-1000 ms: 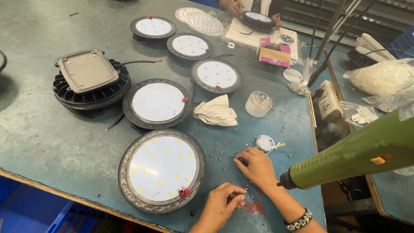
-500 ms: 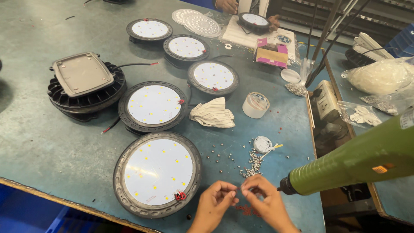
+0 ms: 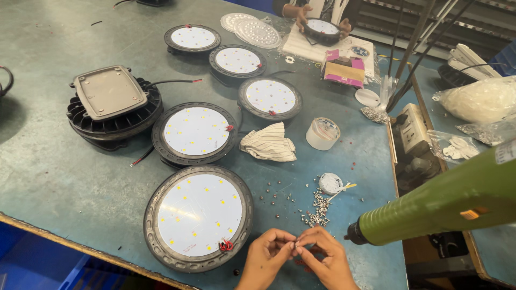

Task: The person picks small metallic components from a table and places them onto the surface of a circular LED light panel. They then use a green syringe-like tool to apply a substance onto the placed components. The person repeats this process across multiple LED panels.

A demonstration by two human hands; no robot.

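My left hand (image 3: 267, 256) and my right hand (image 3: 324, 259) meet fingertip to fingertip low on the blue table (image 3: 64, 177), pinching something tiny between them, probably a screw; too small to be sure. Just above them lies a loose pile of small screws (image 3: 318, 210) beside a small white cap (image 3: 330, 182). Left of my hands rests a round lamp (image 3: 198, 217) with a white LED disc and a red wire loop at its lower edge. A green power screwdriver (image 3: 438, 201) hangs at the right, its tip pointing at my right hand.
Several more round lamps (image 3: 194, 132) stand further back, one turned over showing its grey housing (image 3: 111, 102). A striped cloth (image 3: 269, 144), a clear tub (image 3: 322, 133) and a pink box (image 3: 343, 70) lie mid-table. Another person's hands (image 3: 301, 12) hold a lamp at the far edge.
My right hand left the screw pile and came down to meet my left hand; both now pinch together near the table's front edge.
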